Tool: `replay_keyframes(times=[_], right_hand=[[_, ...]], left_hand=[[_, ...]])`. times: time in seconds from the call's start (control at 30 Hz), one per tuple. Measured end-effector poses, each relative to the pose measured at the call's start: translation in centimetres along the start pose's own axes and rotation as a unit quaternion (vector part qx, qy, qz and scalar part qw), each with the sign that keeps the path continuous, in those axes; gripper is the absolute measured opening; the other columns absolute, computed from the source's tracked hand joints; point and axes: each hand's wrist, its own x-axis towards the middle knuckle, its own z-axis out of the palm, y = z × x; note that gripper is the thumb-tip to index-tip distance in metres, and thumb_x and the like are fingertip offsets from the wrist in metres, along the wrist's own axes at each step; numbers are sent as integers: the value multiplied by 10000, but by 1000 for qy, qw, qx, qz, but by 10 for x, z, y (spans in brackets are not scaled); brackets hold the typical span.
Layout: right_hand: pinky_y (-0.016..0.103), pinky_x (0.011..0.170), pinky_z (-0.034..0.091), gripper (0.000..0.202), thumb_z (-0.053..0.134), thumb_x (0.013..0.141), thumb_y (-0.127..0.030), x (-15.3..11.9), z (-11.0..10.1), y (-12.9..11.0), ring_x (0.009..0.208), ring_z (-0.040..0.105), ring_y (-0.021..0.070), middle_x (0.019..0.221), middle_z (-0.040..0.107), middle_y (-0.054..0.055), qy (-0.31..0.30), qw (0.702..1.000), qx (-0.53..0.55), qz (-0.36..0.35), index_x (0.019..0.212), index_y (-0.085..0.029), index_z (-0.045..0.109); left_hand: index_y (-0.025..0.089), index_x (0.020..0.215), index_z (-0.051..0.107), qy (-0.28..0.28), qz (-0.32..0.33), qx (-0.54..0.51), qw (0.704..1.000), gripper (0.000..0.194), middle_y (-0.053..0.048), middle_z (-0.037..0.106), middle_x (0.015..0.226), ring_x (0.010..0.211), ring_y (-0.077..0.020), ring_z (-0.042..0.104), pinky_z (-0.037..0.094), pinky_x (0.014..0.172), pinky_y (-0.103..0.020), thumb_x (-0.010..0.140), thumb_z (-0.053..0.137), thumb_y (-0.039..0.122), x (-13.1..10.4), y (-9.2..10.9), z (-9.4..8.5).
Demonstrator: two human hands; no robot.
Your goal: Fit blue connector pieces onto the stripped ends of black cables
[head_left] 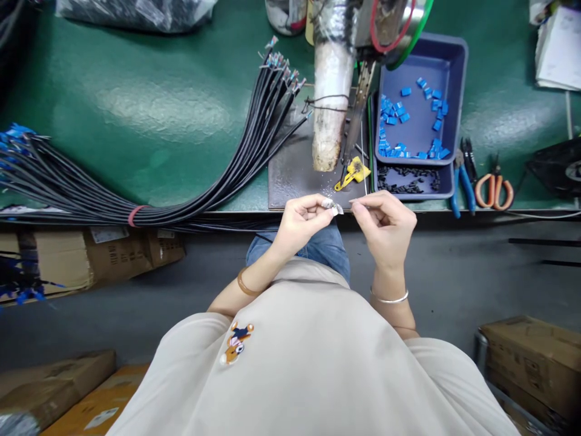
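Just off the table's front edge, my left hand (305, 223) pinches a small crumpled whitish piece (334, 207) between thumb and fingertips. To its right, my right hand (385, 225) has thumb and index finger pressed together; whatever lies between them is too small to name. A narrow gap separates the two hands. Beyond them, a yellow piece (358, 169) lies on the dark mat (290, 181) below a white, tape-wrapped nozzle-like part (327, 115).
Black cables (227, 163) with stripped ends curve across the green table (136, 72) on the left. At right are a tray (458, 79) of blue connectors, a tray of black parts (408, 180), blue-handled pliers (465, 188) and orange-handled scissors (494, 189).
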Motion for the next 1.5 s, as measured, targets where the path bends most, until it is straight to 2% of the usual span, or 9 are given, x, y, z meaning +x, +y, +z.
replay_keyframes(times=[0.17, 0.4, 0.57, 0.7, 0.77, 0.9, 1.1, 1.2, 1.5], right_hand=[[264, 454, 211, 50, 705, 819, -248, 3, 1, 4, 481, 304, 29, 802, 643, -10, -72, 995, 62, 41, 798, -202, 702], [254, 452, 177, 46, 712, 799, -211, 7, -2, 11, 475, 261, 13, 765, 593, -35, -136, 983, 101, 73, 766, -195, 684], [248, 464, 193, 56, 704, 805, -222, 8, -5, 13, 483, 265, 16, 756, 579, -32, -160, 981, 88, 66, 764, -193, 679], [247, 472, 207, 76, 698, 802, -216, 10, -6, 12, 487, 267, 20, 741, 565, -33, -163, 983, 70, 50, 745, -187, 658], [251, 469, 201, 76, 692, 797, -202, 9, -6, 11, 481, 261, 20, 746, 567, -33, -159, 984, 67, 48, 737, -184, 649], [257, 466, 195, 86, 681, 796, -181, 8, -5, 9, 474, 262, 19, 743, 569, -37, -136, 988, 63, 42, 722, -181, 637], [263, 466, 223, 52, 692, 803, -187, 6, -2, 6, 480, 296, 29, 788, 630, -23, -66, 997, 34, 7, 758, -199, 669], [268, 463, 220, 34, 691, 807, -184, 5, -1, 5, 477, 285, 32, 814, 649, -16, -77, 997, 21, -5, 786, -210, 686], [252, 460, 212, 58, 704, 795, -227, 8, 1, 14, 479, 271, 29, 760, 627, -18, -132, 989, 61, 34, 753, -193, 683]], left_hand=[[119, 672, 634, -22, -24, 21, 999, 195, 62, 444, 530, 478, -11, 335, 265, 447, -145, 695, 774, 253, -1, 0, -3], [113, 698, 616, -47, -57, 35, 997, 190, 27, 493, 614, 544, -32, 373, 293, 483, -158, 692, 751, 246, -2, 1, -4], [121, 715, 595, -69, -62, 44, 995, 172, 48, 427, 608, 544, -26, 323, 273, 488, -153, 732, 724, 233, -2, -1, -6], [146, 827, 586, -94, -61, 37, 993, 198, 70, 438, 588, 513, -24, 346, 294, 483, -147, 752, 739, 246, -3, -1, -5], [156, 880, 597, -82, -39, 38, 995, 220, 67, 482, 594, 514, -30, 393, 328, 491, -147, 753, 749, 251, -4, -1, -3], [136, 753, 628, -21, 21, 37, 999, 143, 40, 546, 634, 555, -29, 460, 382, 538, -137, 741, 747, 216, -4, -4, 1], [127, 721, 679, -5, -3, 50, 999, 106, 25, 574, 617, 549, -37, 455, 365, 517, -149, 716, 744, 210, -2, -5, -5], [126, 720, 682, -13, -16, 51, 998, 113, 17, 574, 629, 562, -44, 453, 370, 528, -160, 717, 734, 226, -1, -3, -6], [119, 660, 628, -25, -40, 70, 996, 133, 27, 513, 611, 561, -45, 403, 330, 521, -171, 676, 723, 210, -1, 1, -4]])
